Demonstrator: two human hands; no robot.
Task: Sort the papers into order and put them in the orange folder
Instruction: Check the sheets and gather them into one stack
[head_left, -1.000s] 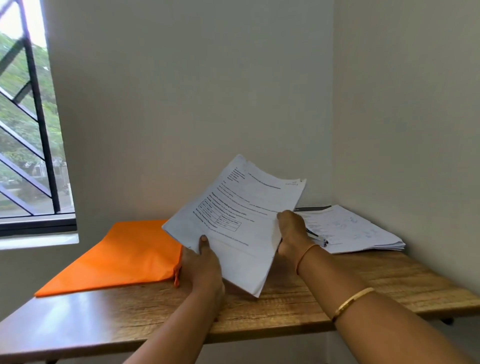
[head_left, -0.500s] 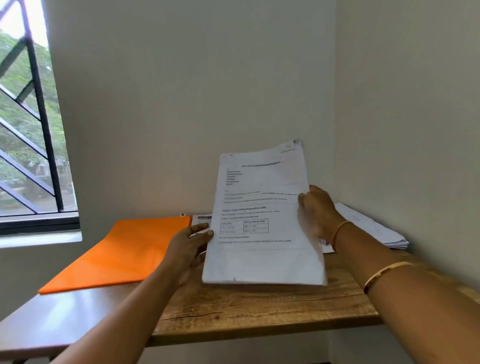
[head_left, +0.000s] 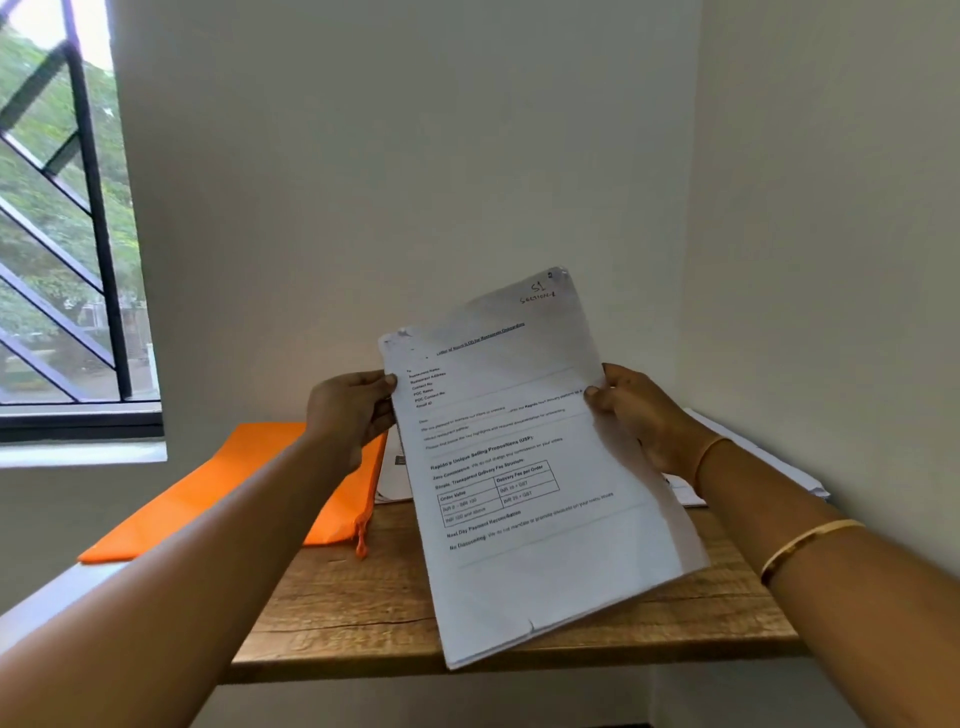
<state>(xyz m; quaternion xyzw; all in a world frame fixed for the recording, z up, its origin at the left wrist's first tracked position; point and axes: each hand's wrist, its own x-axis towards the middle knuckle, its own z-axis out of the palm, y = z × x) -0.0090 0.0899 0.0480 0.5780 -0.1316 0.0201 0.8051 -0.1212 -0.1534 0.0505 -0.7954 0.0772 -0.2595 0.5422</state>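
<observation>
1. Above the tabletop (head_left: 363, 613), head view: left hand (head_left: 353, 415) and right hand (head_left: 639, 415) each pinch a side edge of the papers (head_left: 519, 467), both grips closed on them.
2. Folder (head_left: 234, 493) lies flat at left; another pile (head_left: 769, 467) waits at right.
3. Sorting seems underway; filing is not yet done.
</observation>
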